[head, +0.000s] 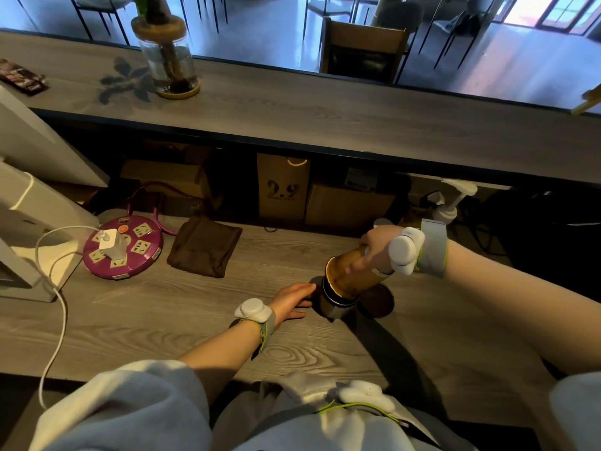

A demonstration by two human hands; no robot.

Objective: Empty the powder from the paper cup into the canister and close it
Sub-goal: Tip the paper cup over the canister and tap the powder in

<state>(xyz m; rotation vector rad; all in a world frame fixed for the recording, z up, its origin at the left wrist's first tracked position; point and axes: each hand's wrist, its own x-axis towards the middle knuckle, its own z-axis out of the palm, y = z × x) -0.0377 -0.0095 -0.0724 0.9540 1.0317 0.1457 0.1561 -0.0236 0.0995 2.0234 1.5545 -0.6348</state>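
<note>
While tipped, paper cup (353,271) over canister (335,302)

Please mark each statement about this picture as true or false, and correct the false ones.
1. The right hand holds the brown paper cup tilted, with its mouth at the round metal canister. True.
2. The left hand grips the dark round lid. False: the lid lies on the wooden counter to the right of the canister, and the left hand rests open beside the canister.
3. The canister is closed. False: it is open under the cup.
4. A folded dark brown cloth lies between the purple round power strip and the canister. True.
5. Nothing is plugged into the power strip. False: a white charger sits in it.
</note>
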